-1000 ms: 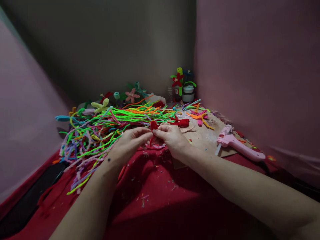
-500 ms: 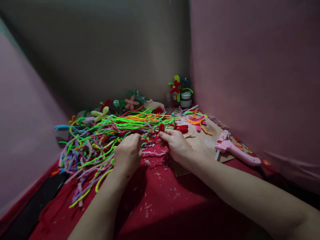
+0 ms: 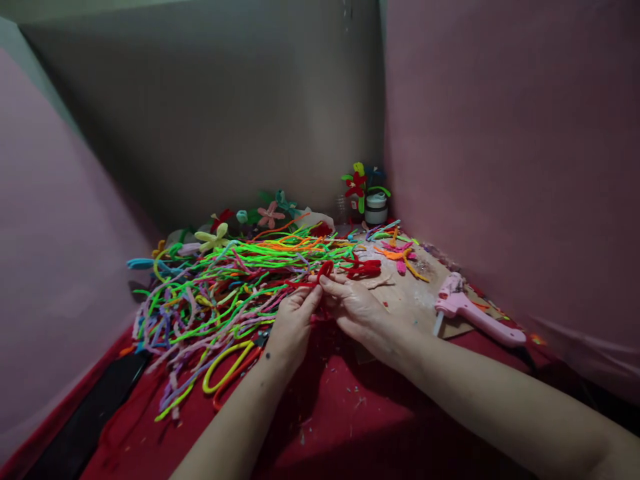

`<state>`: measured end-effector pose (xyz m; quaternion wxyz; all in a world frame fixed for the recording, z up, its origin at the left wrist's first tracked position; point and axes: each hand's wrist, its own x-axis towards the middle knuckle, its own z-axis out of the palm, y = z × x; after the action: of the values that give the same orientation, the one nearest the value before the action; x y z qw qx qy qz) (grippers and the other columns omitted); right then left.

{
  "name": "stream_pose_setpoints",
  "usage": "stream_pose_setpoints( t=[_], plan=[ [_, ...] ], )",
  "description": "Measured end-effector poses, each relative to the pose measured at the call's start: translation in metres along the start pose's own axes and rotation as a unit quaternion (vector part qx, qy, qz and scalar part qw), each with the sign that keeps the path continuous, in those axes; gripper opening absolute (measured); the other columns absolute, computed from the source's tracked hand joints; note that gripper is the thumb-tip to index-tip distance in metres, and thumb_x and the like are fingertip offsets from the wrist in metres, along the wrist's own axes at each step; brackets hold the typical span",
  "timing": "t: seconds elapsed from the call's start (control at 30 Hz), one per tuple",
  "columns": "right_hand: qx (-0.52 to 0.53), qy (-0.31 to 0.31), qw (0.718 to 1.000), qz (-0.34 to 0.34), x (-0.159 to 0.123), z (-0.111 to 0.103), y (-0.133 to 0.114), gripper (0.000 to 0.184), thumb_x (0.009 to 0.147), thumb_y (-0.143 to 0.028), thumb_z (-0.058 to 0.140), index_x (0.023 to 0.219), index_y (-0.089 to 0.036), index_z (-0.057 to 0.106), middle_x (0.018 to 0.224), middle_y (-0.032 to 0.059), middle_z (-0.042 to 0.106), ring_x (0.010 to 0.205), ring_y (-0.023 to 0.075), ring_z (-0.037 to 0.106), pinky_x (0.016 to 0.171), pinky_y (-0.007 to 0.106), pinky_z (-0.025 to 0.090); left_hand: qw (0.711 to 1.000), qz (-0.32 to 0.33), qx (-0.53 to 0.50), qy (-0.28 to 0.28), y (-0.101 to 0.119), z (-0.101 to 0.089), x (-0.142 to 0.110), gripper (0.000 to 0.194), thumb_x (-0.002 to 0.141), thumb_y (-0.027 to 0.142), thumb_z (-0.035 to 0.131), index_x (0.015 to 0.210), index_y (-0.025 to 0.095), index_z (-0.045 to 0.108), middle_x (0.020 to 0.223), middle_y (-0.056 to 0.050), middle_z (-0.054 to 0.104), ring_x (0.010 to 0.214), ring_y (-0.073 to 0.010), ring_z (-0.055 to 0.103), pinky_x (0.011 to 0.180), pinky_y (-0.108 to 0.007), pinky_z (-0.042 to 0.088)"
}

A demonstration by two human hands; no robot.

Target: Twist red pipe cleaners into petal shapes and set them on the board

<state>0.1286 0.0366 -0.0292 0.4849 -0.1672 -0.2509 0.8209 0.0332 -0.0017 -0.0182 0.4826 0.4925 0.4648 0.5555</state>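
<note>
Looped red chenille stem [image 3: 327, 268], centre of frame, pinched by left hand [image 3: 294, 320] and right hand [image 3: 357, 305]; shaping appears under way, the next bend likely calling for a steady grip.

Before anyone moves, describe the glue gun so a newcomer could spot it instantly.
Beside the right hand, find the brown board. At its right end lies the pink glue gun, with a pale stick jutting from it. Unlike the fuzzy orange and pink pieces nearby, it has a thick, smooth handle.
</note>
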Motion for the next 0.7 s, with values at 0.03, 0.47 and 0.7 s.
stream_pose_setpoints(
  t=[0.03, 0.47, 0.7],
  plan=[
    [-0.016, 0.002, 1.000, -0.001, 0.000, 0.000, 0.001, 0.024, 0.053, -0.019, 0.077, 0.068, -0.015, 0.059, 0.057, -0.0031, 0.057, 0.047, 0.0081, 0.048, 0.042, 0.021, 0.038, 1.000, -0.012, -0.005, -0.006, 0.000, -0.001, 0.000, 0.027, 0.072, 0.038, 0.064, 0.061, 0.013, 0.064, 0.057, -0.002, 0.061, 0.056, -0.0111, 0.052, 0.059, -0.023, 0.040],
    [-0.126, 0.004, 0.991, -0.049, -0.001, -0.005, 0.008, 0.024, 0.058, -0.031, 0.073, 0.065, -0.014, 0.056, 0.052, -0.0025, 0.055, 0.040, 0.0088, 0.050, 0.039, 0.022, 0.040, 0.992, -0.086, -0.075, -0.045, -0.004, -0.010, -0.001, 0.039, 0.072, 0.044, 0.063, 0.049, 0.014, 0.054, 0.038, 0.004, 0.042, 0.038, -0.0065, 0.037, 0.047, -0.023, 0.032],
    [-0.135, 0.001, 0.988, -0.071, 0.001, -0.007, -0.001, 0.021, 0.060, -0.029, 0.071, 0.060, -0.013, 0.058, 0.052, -0.0017, 0.054, 0.048, 0.0081, 0.049, 0.050, 0.021, 0.040, 0.989, -0.090, -0.115, -0.040, -0.008, -0.013, 0.001, 0.026, 0.074, 0.037, 0.062, 0.069, 0.012, 0.063, 0.038, 0.006, 0.041, 0.038, -0.0068, 0.039, 0.047, -0.023, 0.035]
  ],
)
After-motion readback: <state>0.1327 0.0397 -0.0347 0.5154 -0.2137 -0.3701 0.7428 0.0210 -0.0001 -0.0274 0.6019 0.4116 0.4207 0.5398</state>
